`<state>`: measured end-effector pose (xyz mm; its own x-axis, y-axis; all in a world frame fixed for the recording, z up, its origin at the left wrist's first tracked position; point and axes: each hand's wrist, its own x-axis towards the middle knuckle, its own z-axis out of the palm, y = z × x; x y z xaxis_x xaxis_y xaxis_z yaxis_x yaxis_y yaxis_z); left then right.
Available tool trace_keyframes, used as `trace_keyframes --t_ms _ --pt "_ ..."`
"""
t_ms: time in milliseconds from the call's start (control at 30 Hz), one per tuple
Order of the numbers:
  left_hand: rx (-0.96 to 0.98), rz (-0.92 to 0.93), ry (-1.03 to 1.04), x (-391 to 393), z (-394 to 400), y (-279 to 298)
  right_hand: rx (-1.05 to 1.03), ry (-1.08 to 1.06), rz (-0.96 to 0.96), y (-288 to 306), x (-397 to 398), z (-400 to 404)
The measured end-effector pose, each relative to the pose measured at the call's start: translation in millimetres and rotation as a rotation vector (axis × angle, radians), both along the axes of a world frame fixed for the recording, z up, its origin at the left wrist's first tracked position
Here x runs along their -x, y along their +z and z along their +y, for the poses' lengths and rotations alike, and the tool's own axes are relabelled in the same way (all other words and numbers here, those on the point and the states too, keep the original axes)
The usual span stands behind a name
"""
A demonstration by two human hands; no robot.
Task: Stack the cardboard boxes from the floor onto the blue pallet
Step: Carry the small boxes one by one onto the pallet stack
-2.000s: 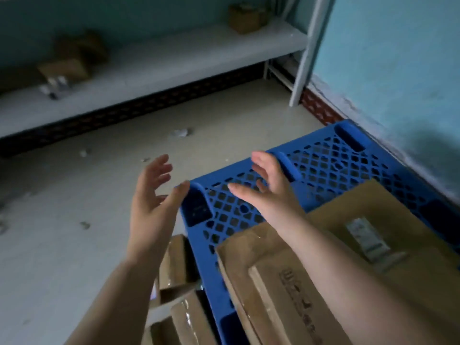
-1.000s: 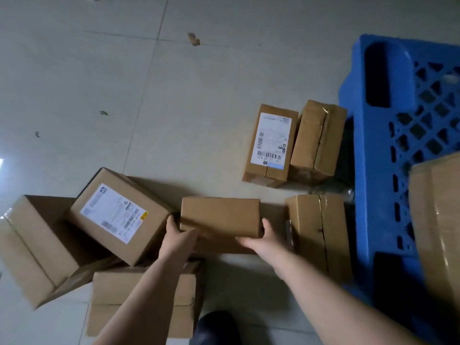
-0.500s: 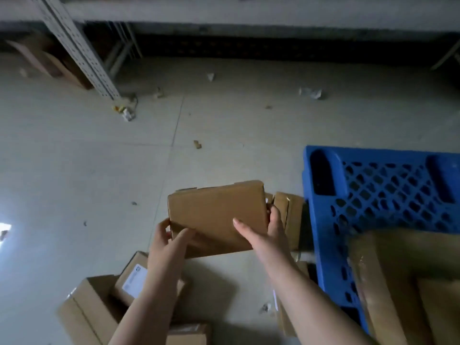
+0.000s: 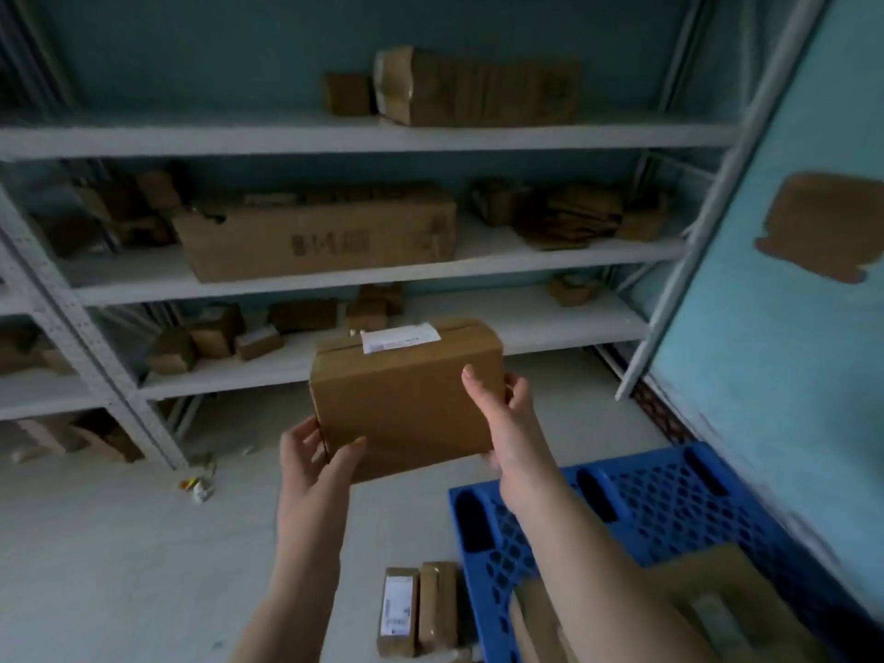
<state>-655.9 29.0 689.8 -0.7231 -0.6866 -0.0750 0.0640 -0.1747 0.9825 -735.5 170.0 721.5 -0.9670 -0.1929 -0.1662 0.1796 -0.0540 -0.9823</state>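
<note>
I hold a brown cardboard box (image 4: 406, 394) in the air at chest height, a white label on its top face. My left hand (image 4: 313, 464) grips its lower left corner, thumb on the near face. My right hand (image 4: 502, 423) grips its right end, fingers wrapped round the edge. The blue pallet (image 4: 636, 504) lies on the floor at lower right, below and to the right of the box. A large cardboard box (image 4: 708, 610) lies on the pallet's near part. Two small boxes (image 4: 416, 610) stand on the floor next to the pallet's left edge.
White metal shelving (image 4: 335, 279) with several cardboard boxes fills the wall ahead. A turquoise wall (image 4: 789, 351) runs along the pallet's right side. Small litter (image 4: 196, 488) lies on the pale floor by a shelf post.
Both hands took the box from the floor pile and raised it. The view swung up from the floor to the shelves, and the box is now higher and turned toward the pallet.
</note>
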Motion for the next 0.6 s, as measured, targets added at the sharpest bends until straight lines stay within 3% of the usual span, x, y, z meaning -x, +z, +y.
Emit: trace_keyframes --t_ms 233,467,600 --pt "0.028 0.195 -0.128 -38 110 86 0.176 -0.318 0.174 101 -38 84" --pt "0.143 0.329 -0.239 -43 161 111 0.274 -0.481 0.152 134 -49 148" --pt "0.336 0.380 -0.277 -36 174 120 0.305 -0.529 0.184 148 -53 175"
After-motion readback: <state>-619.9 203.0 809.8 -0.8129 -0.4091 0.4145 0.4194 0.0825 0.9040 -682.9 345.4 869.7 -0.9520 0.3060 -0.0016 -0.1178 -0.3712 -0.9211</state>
